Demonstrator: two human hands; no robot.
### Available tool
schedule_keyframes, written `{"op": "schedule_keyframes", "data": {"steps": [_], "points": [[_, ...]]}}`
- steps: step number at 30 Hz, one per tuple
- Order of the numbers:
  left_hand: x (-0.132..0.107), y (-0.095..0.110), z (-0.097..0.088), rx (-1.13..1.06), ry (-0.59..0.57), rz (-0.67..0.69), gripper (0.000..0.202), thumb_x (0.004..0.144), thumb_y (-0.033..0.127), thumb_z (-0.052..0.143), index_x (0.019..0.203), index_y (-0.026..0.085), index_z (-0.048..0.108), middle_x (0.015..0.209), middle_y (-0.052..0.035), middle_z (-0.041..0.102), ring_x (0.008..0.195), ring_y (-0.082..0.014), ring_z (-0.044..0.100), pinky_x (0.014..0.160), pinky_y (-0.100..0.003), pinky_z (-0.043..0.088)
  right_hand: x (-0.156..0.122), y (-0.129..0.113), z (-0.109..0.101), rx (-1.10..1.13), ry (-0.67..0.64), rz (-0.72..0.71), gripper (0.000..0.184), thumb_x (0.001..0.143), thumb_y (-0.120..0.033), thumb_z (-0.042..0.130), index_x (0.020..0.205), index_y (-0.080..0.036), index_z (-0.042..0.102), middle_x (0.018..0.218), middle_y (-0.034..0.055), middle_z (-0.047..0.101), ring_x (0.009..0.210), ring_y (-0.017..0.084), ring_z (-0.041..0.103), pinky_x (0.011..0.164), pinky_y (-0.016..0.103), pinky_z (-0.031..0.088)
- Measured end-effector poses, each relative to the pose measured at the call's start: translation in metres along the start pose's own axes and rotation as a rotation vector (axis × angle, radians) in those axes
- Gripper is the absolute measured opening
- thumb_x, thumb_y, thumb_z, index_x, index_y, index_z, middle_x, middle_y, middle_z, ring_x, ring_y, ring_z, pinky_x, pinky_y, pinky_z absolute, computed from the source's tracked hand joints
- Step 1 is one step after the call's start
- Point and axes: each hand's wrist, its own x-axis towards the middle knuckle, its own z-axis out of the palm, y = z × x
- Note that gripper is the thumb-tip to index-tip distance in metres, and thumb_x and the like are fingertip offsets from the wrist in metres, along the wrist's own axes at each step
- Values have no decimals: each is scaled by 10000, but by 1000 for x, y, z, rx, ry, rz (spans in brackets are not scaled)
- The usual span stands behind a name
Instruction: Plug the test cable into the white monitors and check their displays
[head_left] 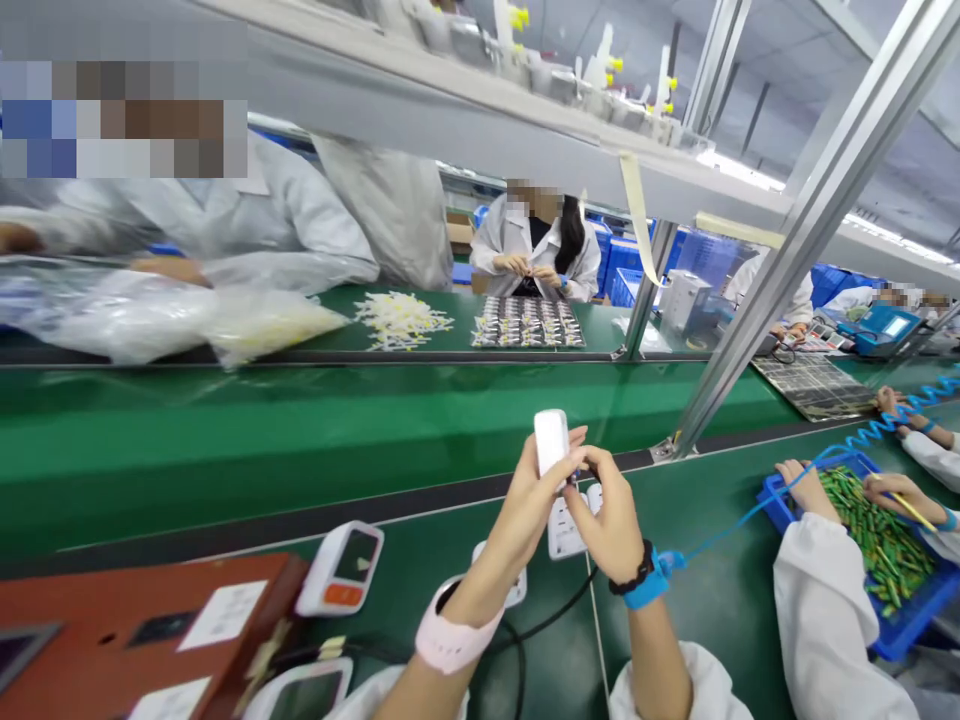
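My left hand (pixel 529 505) is closed around a small white plastic device (pixel 551 440), held upright above the green bench. My right hand (pixel 611 520) pinches at the lower part of the same device with its fingers bent. A pink watch band (pixel 450 640) sits on my left wrist. On my right wrist are a black band and a blue strap (pixel 646 588) with a blue coiled cord running off to the right. Below my hands lies another white unit (pixel 562 530) on the bench.
A green conveyor belt (pixel 300 430) runs across. A white monitor with an orange button (pixel 341 567) and a red-brown box (pixel 142 630) lie at the left. A neighbour's hands work at a blue tray of green parts (pixel 877 545) on the right. People in white coats stand opposite.
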Motion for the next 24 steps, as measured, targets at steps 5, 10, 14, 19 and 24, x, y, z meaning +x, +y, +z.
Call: {"op": "schedule_keyframes", "data": {"steps": [5, 10, 14, 19, 24], "points": [[-4, 3, 3, 151, -94, 105, 649, 657, 425, 756, 1172, 170, 456, 1328, -153, 527, 1119, -247, 593, 921, -344, 510, -2, 5, 1, 117, 30, 160, 305, 862, -205, 498, 1164, -165, 509, 1014, 71, 658, 905, 143, 655, 784, 250, 528], [-6, -1, 9, 309, -103, 228, 702, 642, 394, 760, 1198, 153, 406, 1264, -172, 548, 1093, -248, 600, 956, -371, 488, -3, 11, -7, 37, 97, 211, 277, 833, -195, 467, 1094, -157, 551, 838, 41, 657, 760, 142, 635, 642, 233, 490], [-1, -4, 4, 360, 48, 379, 775, 620, 393, 790, 1246, 150, 401, 1304, -166, 530, 1235, -244, 512, 1079, -358, 388, -3, 20, -22, -108, 274, 266, 323, 797, -180, 467, 1102, -136, 563, 789, 31, 616, 710, 137, 586, 663, 250, 468], [42, -10, -23, 406, 224, -30, 573, 673, 454, 768, 1099, 118, 586, 1144, -126, 637, 1092, -245, 601, 949, -324, 479, 0, 20, -41, 73, 335, 340, 355, 794, -279, 553, 1115, -127, 568, 780, 20, 591, 674, 113, 558, 622, 224, 454], [102, -38, -51, 460, 246, -335, 202, 854, 256, 602, 901, 61, 616, 837, -108, 680, 745, -183, 667, 723, -323, 556, 2, 8, -44, 210, 332, 345, 333, 764, -272, 587, 1066, -132, 612, 789, 23, 614, 683, 104, 561, 637, 215, 467]]}}
